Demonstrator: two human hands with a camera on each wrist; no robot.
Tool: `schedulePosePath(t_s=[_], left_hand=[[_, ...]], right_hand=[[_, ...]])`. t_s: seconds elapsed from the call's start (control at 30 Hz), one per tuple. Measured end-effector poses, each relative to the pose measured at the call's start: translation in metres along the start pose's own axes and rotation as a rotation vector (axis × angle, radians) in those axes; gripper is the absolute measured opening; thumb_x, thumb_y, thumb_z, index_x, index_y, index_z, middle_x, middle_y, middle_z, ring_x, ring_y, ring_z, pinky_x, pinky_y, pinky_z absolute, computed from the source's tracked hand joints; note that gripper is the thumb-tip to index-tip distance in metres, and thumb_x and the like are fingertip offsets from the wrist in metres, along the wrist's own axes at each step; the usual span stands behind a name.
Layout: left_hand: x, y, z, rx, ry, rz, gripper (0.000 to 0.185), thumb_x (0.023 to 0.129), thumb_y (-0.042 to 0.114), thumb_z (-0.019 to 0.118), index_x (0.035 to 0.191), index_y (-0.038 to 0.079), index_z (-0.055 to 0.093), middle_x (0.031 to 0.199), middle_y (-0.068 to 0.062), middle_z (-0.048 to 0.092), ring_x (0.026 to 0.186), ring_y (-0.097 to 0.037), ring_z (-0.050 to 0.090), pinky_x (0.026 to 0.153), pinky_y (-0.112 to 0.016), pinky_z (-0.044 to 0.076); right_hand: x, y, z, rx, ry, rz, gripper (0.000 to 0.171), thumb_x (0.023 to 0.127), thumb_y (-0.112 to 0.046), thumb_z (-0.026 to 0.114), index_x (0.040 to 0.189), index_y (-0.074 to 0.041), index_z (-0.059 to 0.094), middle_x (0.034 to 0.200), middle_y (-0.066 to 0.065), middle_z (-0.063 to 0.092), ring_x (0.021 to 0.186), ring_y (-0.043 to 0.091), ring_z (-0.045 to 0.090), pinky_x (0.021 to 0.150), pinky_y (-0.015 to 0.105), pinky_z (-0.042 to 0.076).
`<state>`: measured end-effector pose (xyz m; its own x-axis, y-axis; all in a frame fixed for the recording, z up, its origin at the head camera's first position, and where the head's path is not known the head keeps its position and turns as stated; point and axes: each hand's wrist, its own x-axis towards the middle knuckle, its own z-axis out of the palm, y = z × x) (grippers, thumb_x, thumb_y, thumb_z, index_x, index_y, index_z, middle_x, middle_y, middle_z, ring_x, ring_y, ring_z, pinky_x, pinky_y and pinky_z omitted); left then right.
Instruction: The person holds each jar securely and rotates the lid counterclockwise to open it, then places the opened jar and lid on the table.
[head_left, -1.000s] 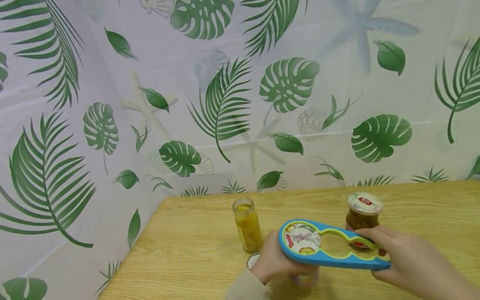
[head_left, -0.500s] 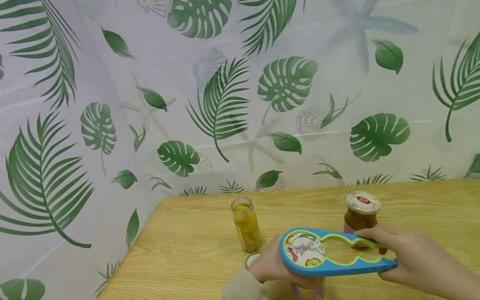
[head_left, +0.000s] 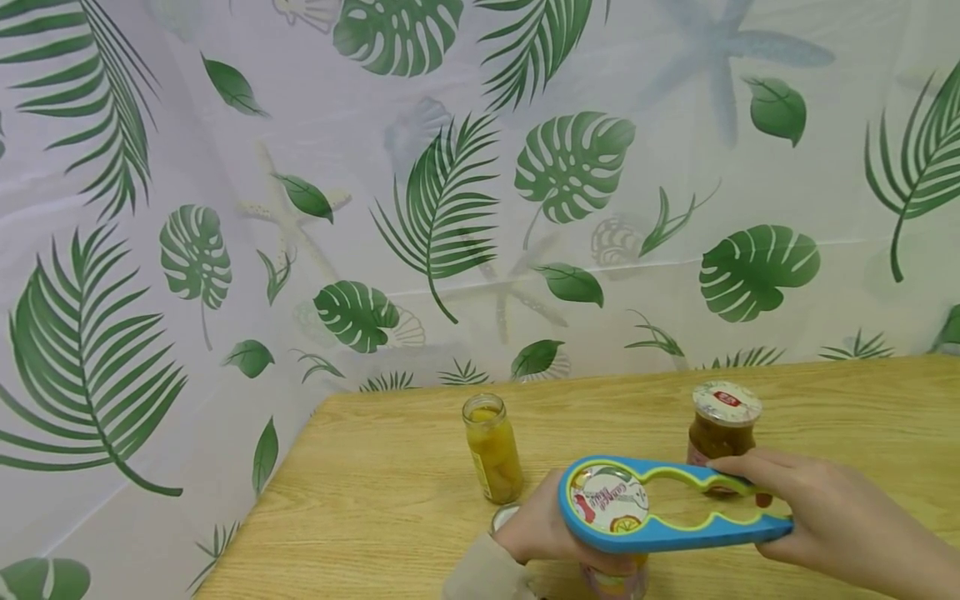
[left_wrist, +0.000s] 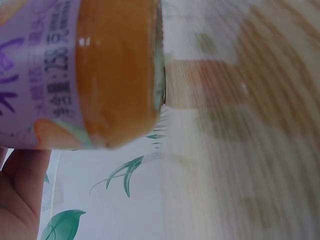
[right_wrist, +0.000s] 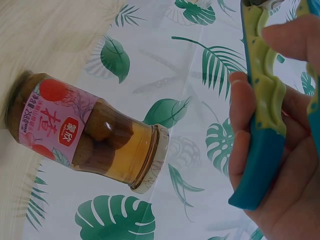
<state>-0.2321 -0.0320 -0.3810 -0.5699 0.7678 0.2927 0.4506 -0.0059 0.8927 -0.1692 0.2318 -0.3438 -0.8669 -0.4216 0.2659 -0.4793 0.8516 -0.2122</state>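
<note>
My left hand [head_left: 543, 525] grips a glass jar of orange fruit [left_wrist: 117, 75] with a purple label, held close over the table. In the head view, the round end of a blue and yellow jar opener [head_left: 697, 537] fits around the jar's printed lid [head_left: 611, 498]. The opener's handles extend to the right, where my right hand [head_left: 821, 508] holds their ends with the thumb on one side. In the right wrist view, the fingers [right_wrist: 242, 102] curl around the notched handle. Most of the held jar is hidden by the left hand and opener in the head view.
An uncapped jar of yellow fruit [head_left: 495, 458] stands behind the left hand. A loose lid [head_left: 504, 517] lies beside it, partly hidden. Behind the right hand stands a capped jar of dark fruit [right_wrist: 82, 132] with a pink label. A leaf-print sheet [head_left: 465, 208] backs the wooden table [head_left: 360, 500].
Both hands, with the jar and opener, have moved slightly down and to the right in the head view. Over the last half second they have hardly moved.
</note>
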Motion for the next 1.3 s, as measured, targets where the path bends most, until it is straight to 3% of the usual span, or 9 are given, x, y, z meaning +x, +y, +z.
schedulePosePath(t_s=[0.17,0.33,0.47,0.7,0.83,1.1,1.3], left_hand=[[0.0,0.001,-0.002,-0.027,-0.036,-0.002,0.066,0.058,-0.013,0.074,0.118,0.003,0.05,0.108,0.0,0.059,0.096,-0.004,0.054,0.085,-0.024,0.042],[0.002,0.019,-0.002,-0.025,-0.097,0.026,0.066,0.058,-0.013,0.074,0.118,0.002,0.048,0.108,0.003,0.057,0.095,-0.002,0.052,0.087,-0.025,0.041],[0.003,0.032,-0.002,-0.044,-0.131,0.067,0.065,0.059,-0.015,0.073,0.117,-0.001,0.047,0.109,-0.006,0.056,0.095,-0.001,0.051,0.088,-0.025,0.04],[0.001,0.028,-0.002,-0.103,-0.112,0.032,0.064,0.06,-0.018,0.07,0.118,0.0,0.047,0.11,-0.004,0.056,0.096,-0.002,0.051,0.089,-0.026,0.04],[0.0,0.025,-0.002,-0.059,-0.095,0.03,0.064,0.06,-0.016,0.071,0.117,0.0,0.047,0.11,-0.008,0.056,0.095,-0.002,0.052,0.088,-0.026,0.041],[0.0,0.024,-0.002,-0.028,-0.072,0.036,0.063,0.06,-0.014,0.072,0.116,-0.002,0.048,0.108,-0.003,0.058,0.094,-0.002,0.053,0.086,-0.025,0.042],[0.002,0.014,-0.002,0.153,-0.027,0.039,0.068,0.058,-0.004,0.079,0.118,0.006,0.05,0.109,0.001,0.058,0.096,-0.001,0.052,0.086,-0.022,0.04]], right_hand=[[0.001,0.0,-0.001,0.015,-0.035,0.011,0.063,0.055,-0.013,0.079,0.114,-0.014,0.056,0.092,-0.008,0.056,0.064,-0.001,0.044,0.05,0.02,0.04],[0.0,-0.001,-0.001,0.048,0.013,-0.028,0.062,0.055,-0.011,0.078,0.114,-0.015,0.056,0.089,-0.011,0.052,0.064,-0.001,0.042,0.05,0.019,0.039],[-0.001,-0.002,-0.003,0.062,0.023,-0.027,0.06,0.056,-0.011,0.078,0.112,-0.014,0.056,0.087,-0.012,0.051,0.064,0.0,0.041,0.05,0.02,0.039],[0.0,-0.001,-0.001,0.044,0.011,-0.017,0.062,0.056,-0.011,0.078,0.114,-0.016,0.056,0.088,-0.01,0.052,0.064,0.0,0.042,0.049,0.019,0.038],[0.0,0.0,0.001,0.04,0.025,-0.02,0.062,0.055,-0.011,0.077,0.113,-0.016,0.056,0.087,-0.011,0.051,0.063,-0.001,0.042,0.048,0.019,0.037],[0.0,0.0,0.001,0.039,0.021,-0.021,0.061,0.056,-0.01,0.077,0.113,-0.015,0.056,0.087,-0.011,0.052,0.063,0.0,0.042,0.049,0.019,0.038],[-0.002,0.0,-0.001,0.02,0.062,-0.003,0.06,0.055,-0.011,0.079,0.111,-0.014,0.057,0.084,-0.011,0.051,0.064,0.0,0.042,0.049,0.019,0.039]])
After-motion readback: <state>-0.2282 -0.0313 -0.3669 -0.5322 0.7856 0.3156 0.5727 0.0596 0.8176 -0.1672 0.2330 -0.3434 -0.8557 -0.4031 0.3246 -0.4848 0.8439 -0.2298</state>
